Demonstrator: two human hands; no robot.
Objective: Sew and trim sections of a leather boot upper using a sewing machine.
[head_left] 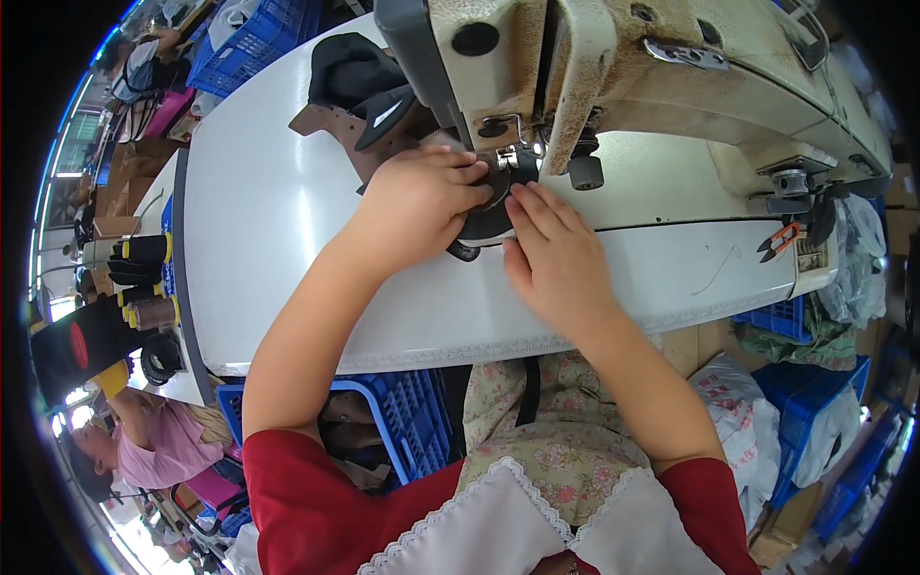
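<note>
A black and brown shoe upper [333, 123] lies on the white sewing table, its curved black edge [487, 222] passing beneath the presser foot [507, 157] of a sewing machine [661, 86]. My left hand [419, 203] is closed over the upper just left of the needle, fingers bent on the material and partly hiding it. On the other side, my right hand [556, 244] rests its outstretched fingertips along the black edge, close in front of the foot. The needle tip cannot be made out.
Orange-handled thread snips [779, 241] and a loose thread [714, 273] lie at the table's right. A blue crate [407, 422] stands below the front edge. Thread cones [149, 311] are at the left, near another person in pink [177, 436].
</note>
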